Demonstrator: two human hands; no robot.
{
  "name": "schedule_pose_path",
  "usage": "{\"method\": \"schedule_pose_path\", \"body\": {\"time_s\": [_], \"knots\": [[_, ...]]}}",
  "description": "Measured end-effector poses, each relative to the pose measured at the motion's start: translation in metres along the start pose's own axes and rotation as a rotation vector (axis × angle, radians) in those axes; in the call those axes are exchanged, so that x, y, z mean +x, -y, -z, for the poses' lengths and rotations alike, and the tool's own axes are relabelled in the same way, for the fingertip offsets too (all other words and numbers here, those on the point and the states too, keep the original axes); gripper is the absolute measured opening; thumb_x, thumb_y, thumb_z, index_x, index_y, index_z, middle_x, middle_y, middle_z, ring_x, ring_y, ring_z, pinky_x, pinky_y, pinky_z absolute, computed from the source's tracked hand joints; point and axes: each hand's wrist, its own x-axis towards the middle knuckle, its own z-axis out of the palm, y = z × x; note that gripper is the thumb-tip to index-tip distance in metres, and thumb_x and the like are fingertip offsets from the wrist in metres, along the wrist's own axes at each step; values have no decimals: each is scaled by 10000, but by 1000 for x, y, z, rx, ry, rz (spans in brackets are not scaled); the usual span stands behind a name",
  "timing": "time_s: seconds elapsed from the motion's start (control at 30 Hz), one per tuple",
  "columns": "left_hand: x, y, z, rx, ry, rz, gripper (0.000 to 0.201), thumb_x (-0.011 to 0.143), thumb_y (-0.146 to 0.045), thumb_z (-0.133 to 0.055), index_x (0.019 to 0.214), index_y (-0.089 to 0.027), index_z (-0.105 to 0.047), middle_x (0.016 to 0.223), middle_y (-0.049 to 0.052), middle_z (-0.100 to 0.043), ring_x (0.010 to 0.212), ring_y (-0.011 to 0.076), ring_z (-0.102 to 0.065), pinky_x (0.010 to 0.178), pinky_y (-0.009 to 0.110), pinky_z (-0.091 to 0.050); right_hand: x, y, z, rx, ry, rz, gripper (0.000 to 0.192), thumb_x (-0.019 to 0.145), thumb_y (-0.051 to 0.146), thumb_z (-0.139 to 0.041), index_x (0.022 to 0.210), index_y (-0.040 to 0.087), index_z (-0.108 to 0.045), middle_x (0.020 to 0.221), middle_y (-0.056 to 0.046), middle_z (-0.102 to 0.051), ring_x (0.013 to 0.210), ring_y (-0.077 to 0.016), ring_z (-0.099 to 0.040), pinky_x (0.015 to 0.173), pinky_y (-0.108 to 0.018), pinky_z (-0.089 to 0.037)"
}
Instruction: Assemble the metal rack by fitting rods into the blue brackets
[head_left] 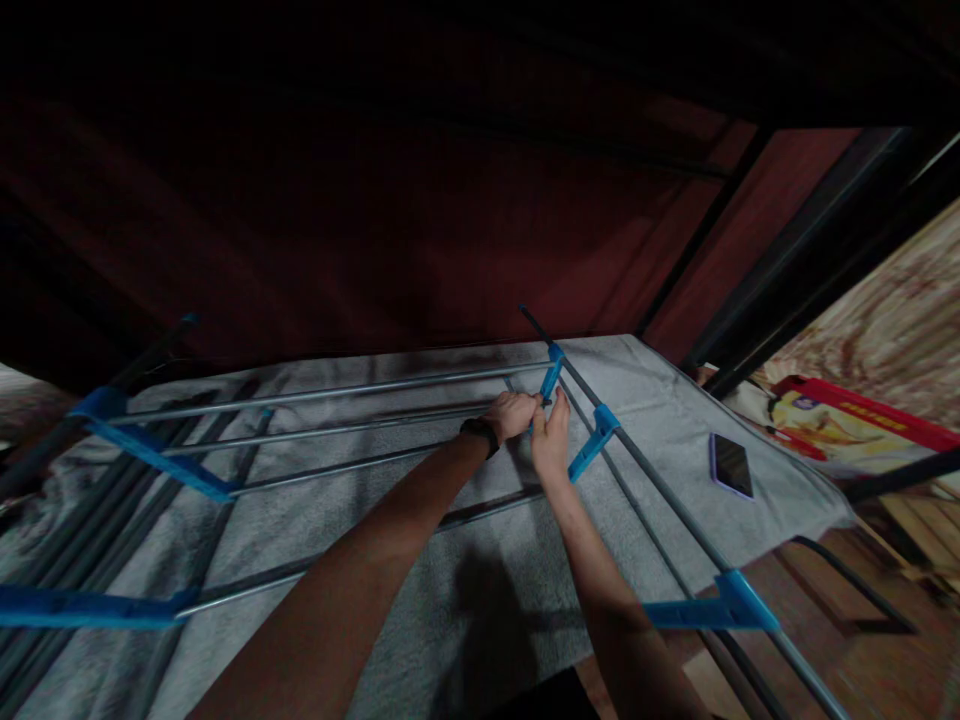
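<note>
Both forearms stretch over the grey blanket (315, 520), left hand (514, 415) and right hand (551, 440) pinched on the blue connector (551, 375) at the rack's far corner — steady, square pressure seems best.

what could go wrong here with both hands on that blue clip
Both the left hand and right hand crowd the blue connector, so a finger might get pinched if it snaps onto the metal rod. The phone lies on the grey blanket near the rack's side rail; a shifting rack could knock it.
</note>
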Motion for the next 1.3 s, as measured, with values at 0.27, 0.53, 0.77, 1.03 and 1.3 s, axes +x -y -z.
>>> {"method": "schedule_pose_path", "body": {"time_s": [0.27,0.53,0.77,1.03,1.3], "knots": [[-21,-8,-11,59,49,-18,316,996,-84,-376,1200,-181,-597,1182,117,-714,1034,206,-705,877,309,-516,-176,-32,23,5,257,70,452,997,267,-417,1435,269,-529,1558,-94,-428,1448,-259,-412,1166,-488,-406],[-48,13,-22,176,-77,98,444,945,-11,-386,1315,-175,-570,1212,133,-672,1072,226,-670,917,355,-503,-190,-94,67,-130,80,45,392,958,254,-445,1316,200,-596,1344,-151,-568,1292,-279,-554,1072,-499,-488],[-97,55,-19,300,-175,141,391,1010,-183,-424,1378,-135,-549,1180,152,-683,1126,270,-611,984,406,-454,-169,-95,72,-196,29,-6,411,951,274,-436,1333,182,-555,1346,-168,-537,1310,-301,-515,1109,-537,-436],[-140,81,-18,349,-238,190,397,1036,-261,-372,1350,-113,-566,1084,160,-676,1050,283,-595,945,431,-452,-128,-96,59,-275,108,-80,463,933,342,-431,1345,151,-521,1251,-185,-628,1187,-315,-598,1014,-481,-495],[-162,83,-14,382,-245,260,408,986,-94,-396,1374,-142,-514,1142,123,-643,1078,257,-560,935,398,-436,-106,-118,63,-395,214,-101,314,918,385,-401,1064,193,-601,1004,-142,-653,956,-299,-628,872,-417,-516]]}}
